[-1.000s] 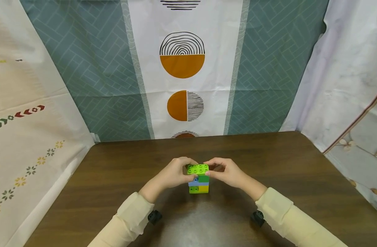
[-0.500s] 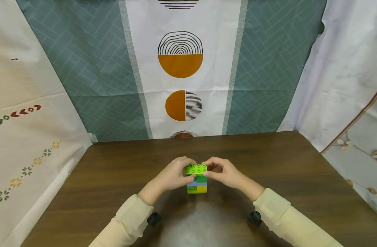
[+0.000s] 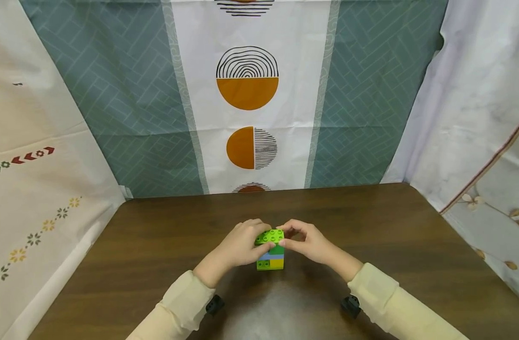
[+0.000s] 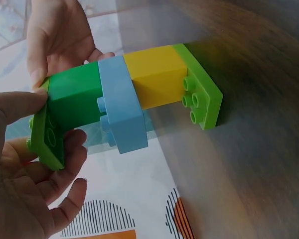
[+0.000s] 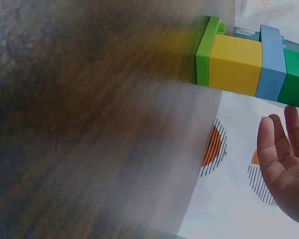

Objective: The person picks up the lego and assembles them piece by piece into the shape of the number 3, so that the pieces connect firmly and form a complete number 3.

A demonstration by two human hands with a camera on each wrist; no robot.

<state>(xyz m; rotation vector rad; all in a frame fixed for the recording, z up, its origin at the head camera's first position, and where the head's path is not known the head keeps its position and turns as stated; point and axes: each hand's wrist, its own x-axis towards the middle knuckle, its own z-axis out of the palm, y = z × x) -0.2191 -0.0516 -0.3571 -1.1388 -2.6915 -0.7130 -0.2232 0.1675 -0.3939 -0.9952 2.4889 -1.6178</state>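
A small tower of toy building bricks stands upright on the brown table (image 3: 170, 236). Its bottom is a light green plate (image 4: 209, 99), then come a yellow block (image 4: 157, 77), a light blue brick (image 4: 123, 107) and a dark green block (image 4: 75, 94). On top lies a studded light green plate (image 3: 273, 235). My left hand (image 3: 241, 243) grips that top plate from the left, thumb in front and fingers behind and below. My right hand (image 3: 309, 242) pinches the plate's right end between thumb and fingertips; its other fingers hang apart from the tower in the right wrist view (image 5: 289, 164).
A patterned cloth (image 3: 251, 113) hangs behind the table's far edge. Pale cloths hang at the left (image 3: 51, 189) and right (image 3: 476, 141). A small black wrist camera (image 3: 214, 305) sits under the left cuff, and another black camera (image 3: 351, 306) under the right.
My left hand has slid slightly right over the top plate, its thumb now covering more of the front. The right hand keeps its place at the plate's right end. The tower stays standing.
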